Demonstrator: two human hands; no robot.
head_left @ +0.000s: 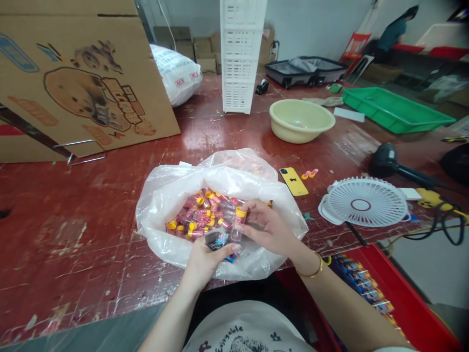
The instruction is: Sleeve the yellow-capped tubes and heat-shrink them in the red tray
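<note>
A translucent white plastic bag lies open on the table, holding many small clear bottles with yellow caps and pink-red contents or labels. Over its near side, my right hand pinches one such small bottle, upright with the yellow cap on top. My left hand is closed on a small dark printed packet, thumb across it, just left of that bottle's lower end. Whether the packet touches the bottle I cannot tell.
Around the bag on the red table are a cardboard box, a white basket tower, a cream basin, a yellow phone, a white fan, a black barcode scanner and a green tray. A person is far right.
</note>
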